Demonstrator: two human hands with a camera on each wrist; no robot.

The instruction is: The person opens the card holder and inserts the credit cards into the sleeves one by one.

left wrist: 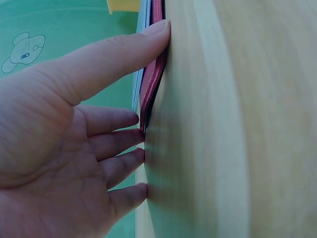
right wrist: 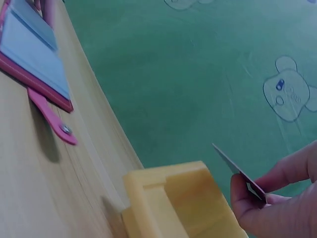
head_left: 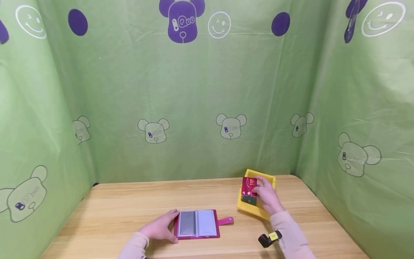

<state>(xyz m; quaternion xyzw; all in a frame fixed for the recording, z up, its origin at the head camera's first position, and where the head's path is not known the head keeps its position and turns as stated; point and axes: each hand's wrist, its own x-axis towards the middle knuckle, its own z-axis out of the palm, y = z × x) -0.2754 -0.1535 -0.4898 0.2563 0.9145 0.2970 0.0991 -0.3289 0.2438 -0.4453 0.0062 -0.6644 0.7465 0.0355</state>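
Right hand pinches a red card reading "VIP" over the yellow tray; left hand, fingers loosely spread, touches the card holder.

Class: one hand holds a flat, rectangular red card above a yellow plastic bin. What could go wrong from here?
The card might slip into the bin, as the right hand pinches it at one side only. The open, rectangular red-covered booklet could slide, since the left hand touches just its left edge.
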